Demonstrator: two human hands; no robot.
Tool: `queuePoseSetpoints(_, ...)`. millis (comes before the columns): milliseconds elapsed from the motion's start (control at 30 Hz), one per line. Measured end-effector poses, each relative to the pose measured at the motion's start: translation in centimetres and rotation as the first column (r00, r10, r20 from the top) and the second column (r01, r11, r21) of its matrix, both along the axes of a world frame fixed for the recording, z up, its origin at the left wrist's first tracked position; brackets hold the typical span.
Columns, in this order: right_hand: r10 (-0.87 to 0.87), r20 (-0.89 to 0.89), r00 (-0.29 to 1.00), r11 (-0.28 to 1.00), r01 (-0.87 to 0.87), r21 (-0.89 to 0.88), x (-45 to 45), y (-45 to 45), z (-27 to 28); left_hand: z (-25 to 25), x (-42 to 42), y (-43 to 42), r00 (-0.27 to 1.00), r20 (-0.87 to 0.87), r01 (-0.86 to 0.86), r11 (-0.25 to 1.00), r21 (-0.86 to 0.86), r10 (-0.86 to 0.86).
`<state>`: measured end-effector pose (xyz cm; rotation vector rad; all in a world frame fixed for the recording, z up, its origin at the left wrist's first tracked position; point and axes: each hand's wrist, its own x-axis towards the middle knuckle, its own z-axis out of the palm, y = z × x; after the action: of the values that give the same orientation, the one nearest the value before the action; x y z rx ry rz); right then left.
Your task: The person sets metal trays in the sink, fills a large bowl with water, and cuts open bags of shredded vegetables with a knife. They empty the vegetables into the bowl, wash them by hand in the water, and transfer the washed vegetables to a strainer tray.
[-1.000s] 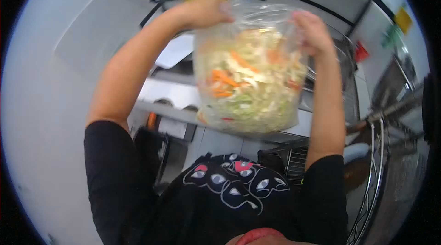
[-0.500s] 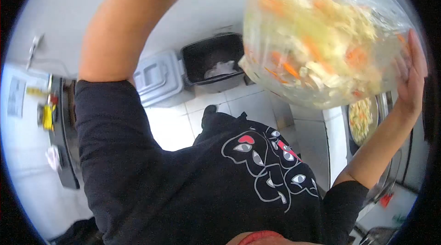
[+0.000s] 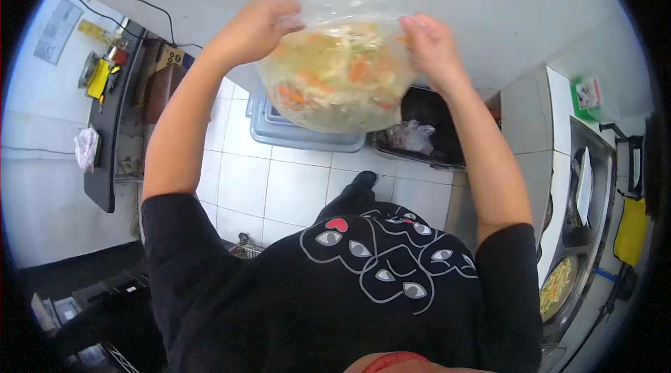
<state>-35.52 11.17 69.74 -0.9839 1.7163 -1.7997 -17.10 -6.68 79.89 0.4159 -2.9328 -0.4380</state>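
Observation:
A clear plastic bag (image 3: 339, 79) full of shredded vegetables hangs in front of me, bulging at the bottom. Pale shreds that look like cabbage and orange strips that look like carrot show through its sides. My left hand (image 3: 265, 29) is closed on the upper left edge of the bag. At the upper right edge, my right hand (image 3: 432, 48) pinches the plastic between thumb and fingers. The bag is off the floor, above a grey lidded bin.
Below the bag stand the grey bin lid (image 3: 300, 135) and a black bin (image 3: 447, 139) with crumpled plastic inside. At right, a metal sink (image 3: 594, 233) and a round container of shredded vegetables (image 3: 558, 289) line the tiled counter. A dark shelf (image 3: 105, 142) juts out at left.
The bag has moved from the upper right to the upper middle and hangs between both hands. My view has turned to the right, bringing the sink into sight.

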Motion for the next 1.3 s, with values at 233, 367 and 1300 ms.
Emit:
queuePoseSetpoints(233, 0.087, -0.394, 0.915, 0.956, 0.034, 0.291, 1.6, -19.2, -10.5, -11.4, 3.5, -17.9, 0.951, -0.096, -0.291, 0.956, 0.029, 0.292)
queuePoseSetpoints(367, 0.045, -0.333, 0.942, 0.928, 0.084, 0.363, 2.9, -22.4, -16.7, -20.7, 4.1, -21.2, 0.915, -0.011, -0.405, 0.914, -0.013, 0.404)
queuePoseSetpoints(1300, -0.768, -0.564, 0.303, 0.119, 0.933, 0.340, 11.5, 59.0, -7.1, -9.8, -21.5, 46.8, 0.417, -0.163, 0.896, 0.374, 0.239, -0.894)
